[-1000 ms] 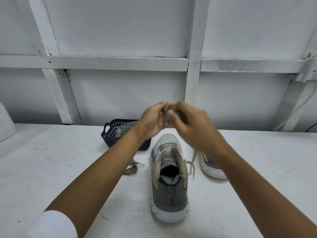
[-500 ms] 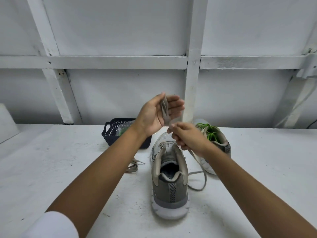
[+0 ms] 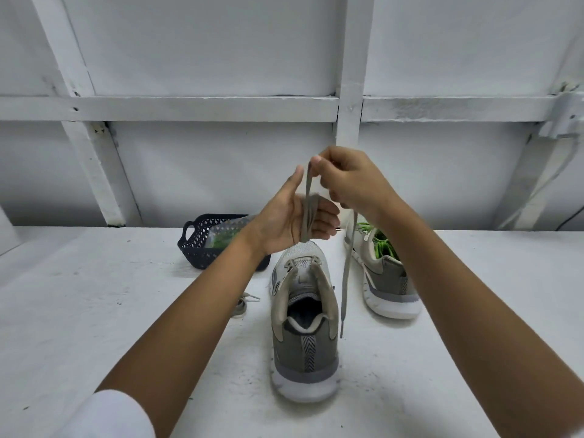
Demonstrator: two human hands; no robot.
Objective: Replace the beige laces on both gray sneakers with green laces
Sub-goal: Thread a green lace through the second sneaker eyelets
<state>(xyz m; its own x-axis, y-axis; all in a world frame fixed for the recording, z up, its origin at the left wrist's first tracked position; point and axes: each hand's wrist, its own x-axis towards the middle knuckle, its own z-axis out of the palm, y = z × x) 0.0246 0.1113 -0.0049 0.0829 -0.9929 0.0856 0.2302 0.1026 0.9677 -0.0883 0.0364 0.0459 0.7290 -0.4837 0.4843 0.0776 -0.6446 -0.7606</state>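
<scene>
Right hand (image 3: 354, 181) pinches beige lace (image 3: 345, 279); left hand (image 3: 284, 216) fingers straight, lace coiled round them. Keep wraps snug, feed tail evenly.

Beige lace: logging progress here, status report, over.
Right hand pinches beige lace, wound round open left hand; tail hangs free. Near sneaker unlaced, far sneaker has green lace. Nothing in the way.

Basket (image 3: 197, 248) contents indistinct; green-laced sneaker (image 3: 388, 273) partly hidden behind right forearm (image 3: 442, 273).
</scene>
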